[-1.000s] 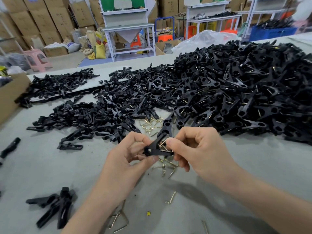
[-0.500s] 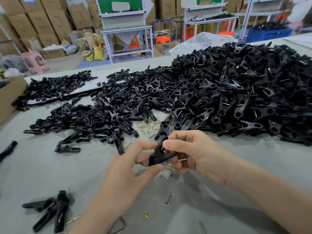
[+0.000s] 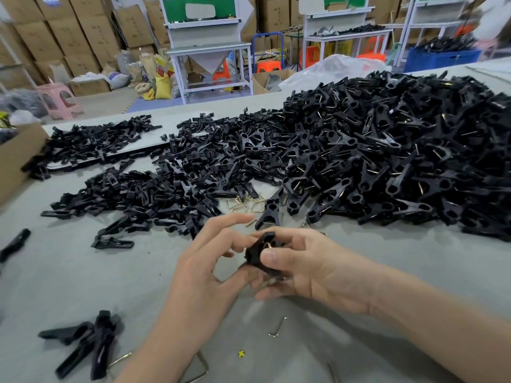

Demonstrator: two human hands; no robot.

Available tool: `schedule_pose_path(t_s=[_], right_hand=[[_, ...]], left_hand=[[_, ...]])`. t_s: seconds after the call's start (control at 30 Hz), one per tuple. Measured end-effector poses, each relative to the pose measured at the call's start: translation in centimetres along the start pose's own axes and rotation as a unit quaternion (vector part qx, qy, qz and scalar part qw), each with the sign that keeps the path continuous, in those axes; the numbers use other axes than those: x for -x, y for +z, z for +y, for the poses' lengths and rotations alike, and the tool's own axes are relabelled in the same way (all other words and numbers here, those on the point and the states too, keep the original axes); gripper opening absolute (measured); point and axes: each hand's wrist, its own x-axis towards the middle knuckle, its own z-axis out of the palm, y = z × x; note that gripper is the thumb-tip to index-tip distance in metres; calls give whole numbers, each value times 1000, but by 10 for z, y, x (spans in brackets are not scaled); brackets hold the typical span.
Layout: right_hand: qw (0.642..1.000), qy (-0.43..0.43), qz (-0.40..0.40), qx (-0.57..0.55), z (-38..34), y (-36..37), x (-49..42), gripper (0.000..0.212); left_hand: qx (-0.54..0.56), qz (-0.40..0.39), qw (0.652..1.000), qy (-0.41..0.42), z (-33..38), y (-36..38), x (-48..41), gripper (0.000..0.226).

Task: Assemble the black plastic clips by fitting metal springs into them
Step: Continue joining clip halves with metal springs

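A black plastic clip [image 3: 258, 251] with a bit of brass spring showing at its top is held above the grey table. My right hand [image 3: 307, 268] grips it, thumb across its front and fingers curled behind. My left hand [image 3: 206, 269] sits just left of it; its thumb touches the clip's lower left end, while the other fingers are spread loosely above it. Loose brass springs [image 3: 243, 203] lie on the table just beyond the hands. A large heap of black clips [image 3: 387, 161] fills the right side.
A flatter spread of black clip halves [image 3: 154, 189] covers the middle and left. A few clips [image 3: 88, 338] lie at the near left, a bent wire [image 3: 278, 327] near the front. A cardboard box [image 3: 16, 156] stands at the left edge. Shelving and cartons stand beyond the table.
The clip has turned in my hands from lying sideways to end-on. My right hand now holds it alone, and my left fingers have opened off it.
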Motion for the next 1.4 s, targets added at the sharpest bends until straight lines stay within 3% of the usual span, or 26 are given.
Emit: schedule_pose_path(t_s=[0.2, 0.37, 0.67, 0.83, 0.93, 0.97, 1.03, 1.07, 1.1, 1.17, 1.33, 1.4], right_hand=[[999, -30, 9, -20, 3, 3, -2, 34], [996, -64, 69, -1, 1, 3, -3, 34], [983, -144, 105, 33, 8, 7, -4, 35], [963, -206, 153, 81, 4, 3, -7, 36], [911, -280, 224, 202, -12, -11, -5, 39], [872, -307, 271, 269, -19, -20, -4, 47], [749, -309, 389, 439, -32, -42, -4, 72], [698, -270, 432, 502, -37, -51, -4, 84], [673, -220, 458, 536, -39, -56, -5, 90], [671, -167, 465, 552, -35, -60, -7, 90], [620, -239, 399, 632, -9, -42, -13, 75], [622, -233, 361, 655, -2, -38, -15, 72]], left_hand=[[23, 2, 1000, -10, -2, 0, -2, 38], [23, -23, 999, -2, -4, 2, -1, 69], [46, -32, 998, 25, 1, 1, 1, 65], [6, -43, 999, -17, -5, -7, 1, 67], [-120, -48, 991, -32, -21, -17, -3, 45], [-157, -51, 985, -52, -27, -20, -4, 45], [-199, -72, 972, -102, -37, -21, -5, 47], [-209, -91, 966, -123, -40, -21, -5, 47], [-221, -109, 960, -134, -43, -19, -4, 45], [-235, -116, 957, -128, -46, -18, -4, 41], [-233, -48, 964, -120, -44, -26, -11, 22], [-216, -37, 967, -127, -43, -28, -11, 21]])
